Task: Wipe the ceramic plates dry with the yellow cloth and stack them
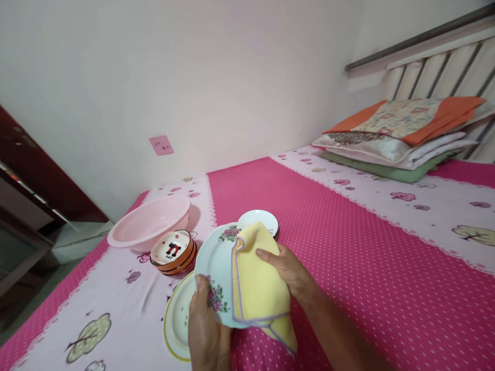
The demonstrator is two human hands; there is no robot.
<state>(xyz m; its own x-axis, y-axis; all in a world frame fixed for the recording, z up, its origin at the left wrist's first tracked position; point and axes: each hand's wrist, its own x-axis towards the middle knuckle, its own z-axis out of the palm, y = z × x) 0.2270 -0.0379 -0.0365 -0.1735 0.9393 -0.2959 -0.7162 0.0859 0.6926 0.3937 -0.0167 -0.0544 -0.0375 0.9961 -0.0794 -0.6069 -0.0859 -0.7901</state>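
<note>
My left hand grips the near rim of a white plate with pink roses, thumb on its face, holding it tilted above the bed. Pressed against the right part of that plate is a folded yellow cloth with purple edging, gripped by my right hand, whose thumb lies on top of the cloth. Under the held plate lies a yellow-rimmed plate on the bedspread. A small white dish sits just beyond.
A pink plastic basin stands at the far left of the bed, with stacked orange-rimmed bowls in front of it. Folded pillows and bedding lie by the headboard at the right. The pink dotted bedspread stretches between. Dark furniture stands left.
</note>
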